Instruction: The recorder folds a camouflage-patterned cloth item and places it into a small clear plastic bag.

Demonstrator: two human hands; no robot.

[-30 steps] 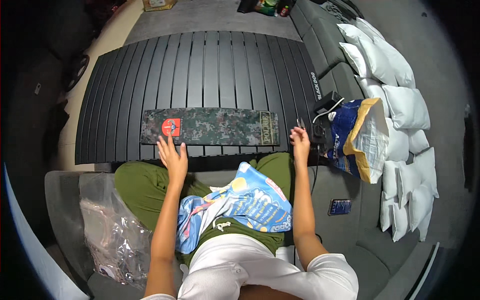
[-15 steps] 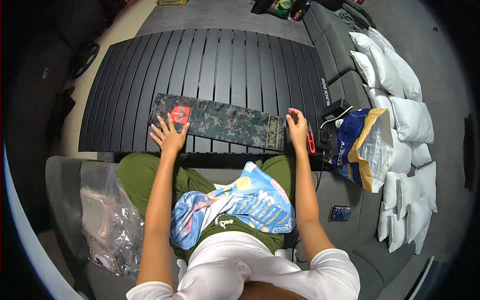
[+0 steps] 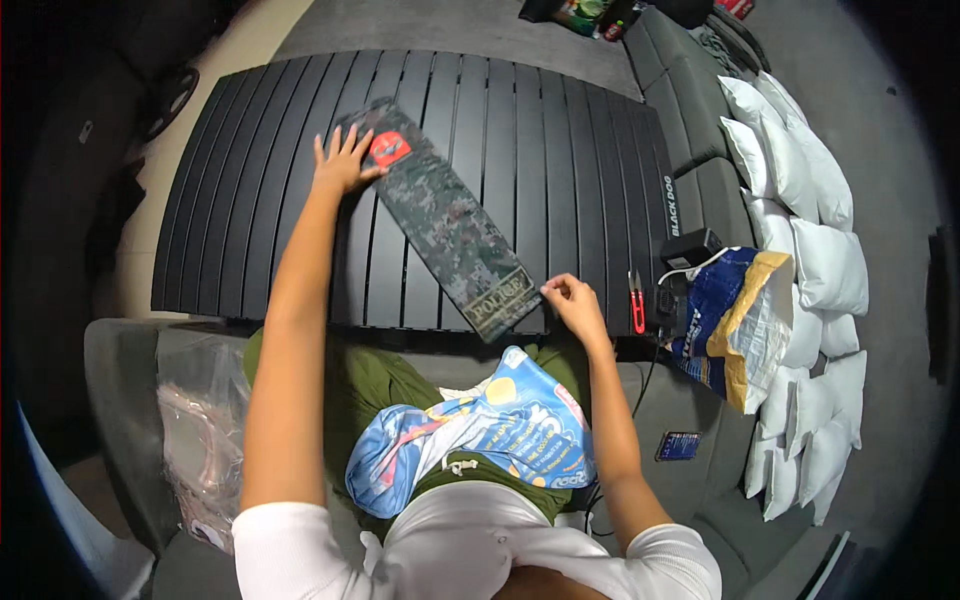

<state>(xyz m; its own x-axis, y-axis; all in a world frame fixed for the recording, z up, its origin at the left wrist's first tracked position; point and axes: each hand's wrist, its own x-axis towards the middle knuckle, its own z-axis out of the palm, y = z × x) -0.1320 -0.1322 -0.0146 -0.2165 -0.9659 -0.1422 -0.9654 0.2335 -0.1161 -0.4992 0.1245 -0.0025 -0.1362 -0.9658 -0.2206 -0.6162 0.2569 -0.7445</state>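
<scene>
The left hand, fingers spread, and right hand, fingers curled, any pinch unclear, meet, on a black slatted table, opposite ends of a long camouflage panel slanting far left to near right, red patch beside the left hand.

Left hand is covering part of the camouflage strip's far-end edge. Motion blur is smearing that end plus the red emblem. Right hand's lower fingers are curling out of sight; its contact isn't resolving. Left arm is hiding the plastic bag's right side. Top edge is cropping the green package. Phone screen's showing too small.
</scene>
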